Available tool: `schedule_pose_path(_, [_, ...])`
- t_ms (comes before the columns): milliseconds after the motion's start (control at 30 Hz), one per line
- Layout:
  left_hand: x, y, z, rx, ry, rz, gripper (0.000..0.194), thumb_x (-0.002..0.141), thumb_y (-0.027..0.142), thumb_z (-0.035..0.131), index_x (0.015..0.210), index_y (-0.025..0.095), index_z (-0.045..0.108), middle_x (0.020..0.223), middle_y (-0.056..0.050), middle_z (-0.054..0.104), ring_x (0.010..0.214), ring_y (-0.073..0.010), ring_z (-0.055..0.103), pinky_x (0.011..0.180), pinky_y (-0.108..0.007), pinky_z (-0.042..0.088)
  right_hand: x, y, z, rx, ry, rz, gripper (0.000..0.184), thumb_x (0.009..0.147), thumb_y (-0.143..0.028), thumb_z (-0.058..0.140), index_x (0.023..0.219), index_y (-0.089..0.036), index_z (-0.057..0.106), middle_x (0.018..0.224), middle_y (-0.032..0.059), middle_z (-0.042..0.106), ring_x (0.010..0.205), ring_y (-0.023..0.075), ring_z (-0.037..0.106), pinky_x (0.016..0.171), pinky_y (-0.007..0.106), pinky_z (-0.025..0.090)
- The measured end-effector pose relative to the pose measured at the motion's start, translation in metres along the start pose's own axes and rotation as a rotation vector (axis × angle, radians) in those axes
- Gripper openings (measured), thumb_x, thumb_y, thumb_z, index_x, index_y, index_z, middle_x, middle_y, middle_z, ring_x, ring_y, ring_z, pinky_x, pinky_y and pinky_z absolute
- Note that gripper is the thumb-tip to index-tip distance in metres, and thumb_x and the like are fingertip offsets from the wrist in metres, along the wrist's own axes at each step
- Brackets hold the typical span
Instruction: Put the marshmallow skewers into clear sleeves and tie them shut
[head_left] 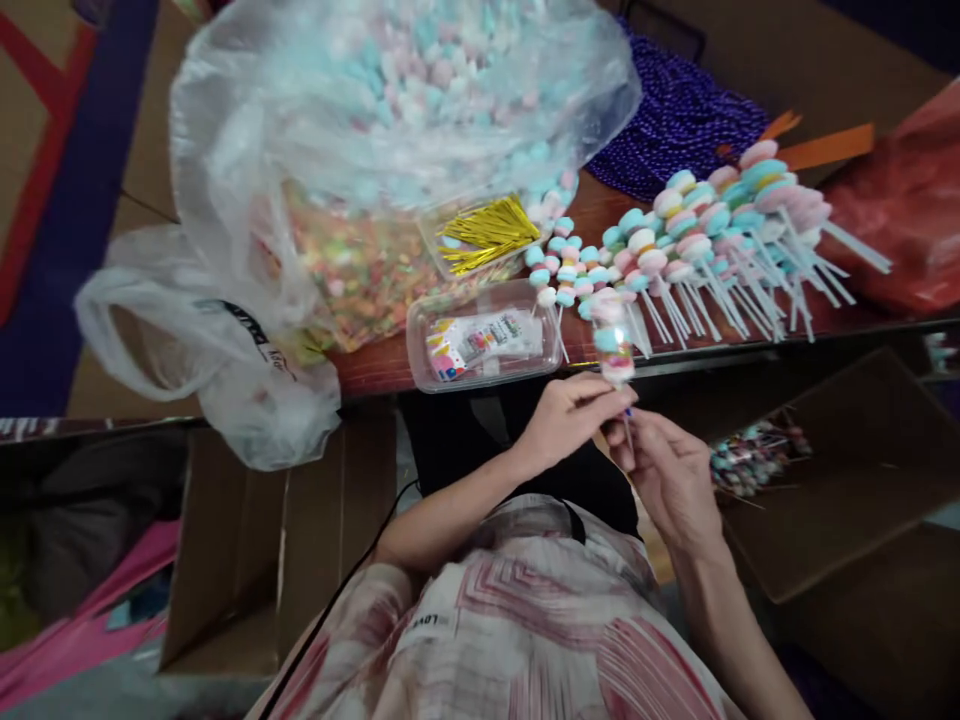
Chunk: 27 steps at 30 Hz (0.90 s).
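Note:
A marshmallow stick (615, 345) in a clear wrapper stands upright at the table's front edge, pink, blue and colourful pieces stacked on it. My left hand (574, 422) pinches the wrapper's gathered bottom just below the marshmallows. My right hand (673, 470) closes its fingers around the lower stick, touching my left fingertips. A small blue bit shows between the two hands; I cannot make out what it is. Behind them lies a row of unwrapped marshmallow sticks (694, 235), white ends toward me. Gold twist ties (491, 235) fill a small clear tray left of the row.
A plastic box (551, 372) holds printed wrappers (487, 340). Large clear bags of marshmallows (442, 75) and orange-green candy (367, 270) crowd the back left. Purple cord (675, 110) and a red bag (904, 215) lie behind. Below right, a cardboard box (840, 490) contains finished-looking sticks (754, 458).

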<state>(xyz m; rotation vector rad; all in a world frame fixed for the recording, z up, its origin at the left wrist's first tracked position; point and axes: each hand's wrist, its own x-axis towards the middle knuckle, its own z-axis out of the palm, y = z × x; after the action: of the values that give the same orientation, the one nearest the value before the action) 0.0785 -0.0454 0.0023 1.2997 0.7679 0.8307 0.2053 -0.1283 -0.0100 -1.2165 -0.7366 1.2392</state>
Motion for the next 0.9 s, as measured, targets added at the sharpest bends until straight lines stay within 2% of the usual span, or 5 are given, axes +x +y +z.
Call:
schedule_pose_path(133, [0.002,-0.006,-0.016,0.346,-0.188,0.198,0.017,0.095,0.029,0.067,0.085,0.022,0.079,0.099,-0.009,0.077,0.092,-0.0221,0.07,0.088,-0.036,0.054,-0.021,0.023,-0.032,-0.099,0.121,0.029,0.022,0.093,-0.05,0.069,0.084,-0.029,0.071,0.055,-0.0026,0.045,0.044,0.014,0.035,0.043,0.033,0.031])
schedule_pose_path(267, [0.007,-0.003,-0.085,0.655,0.165,0.194,0.014,0.093,0.02,0.068,0.102,0.022,0.078,0.102,-0.008,0.073,0.099,-0.0233,0.067,0.095,-0.039,0.052,-0.023,0.044,-0.074,-0.268,0.325,-0.026,0.035,0.103,-0.057,0.041,0.099,-0.033,0.067,0.063,-0.0012,0.046,0.046,0.0169,0.033,0.047,0.037,0.033])
schedule_pose_path(400, [0.011,-0.004,-0.155,1.023,0.351,0.014,0.034,0.077,0.009,0.078,0.107,0.022,0.073,0.107,-0.008,0.067,0.106,-0.027,0.061,0.098,-0.042,0.048,-0.007,0.048,-0.09,-0.178,0.326,-0.058,0.021,0.1,-0.05,0.053,0.096,-0.037,0.07,0.072,0.003,0.057,0.048,0.0193,0.042,0.045,0.038,0.031])
schedule_pose_path(700, [0.025,-0.008,-0.16,0.85,0.369,-0.181,0.026,0.075,0.019,0.08,0.074,0.022,0.054,0.067,0.005,0.053,0.066,-0.0145,0.05,0.065,-0.029,0.034,0.029,0.038,0.059,-0.188,-0.006,0.017,0.044,0.086,-0.046,0.074,0.122,-0.023,0.063,0.1,0.0042,0.074,0.063,0.012,0.064,0.05,0.026,0.049])
schedule_pose_path(900, [0.027,-0.015,-0.163,0.586,0.383,-0.071,0.025,0.076,0.012,0.071,0.077,0.022,0.048,0.068,0.006,0.05,0.062,-0.012,0.046,0.062,-0.028,0.034,0.064,0.032,0.081,-0.119,-0.026,0.075,0.039,0.08,-0.048,0.075,0.103,-0.02,0.061,0.095,0.0058,0.075,0.062,0.0128,0.065,0.047,0.024,0.049])
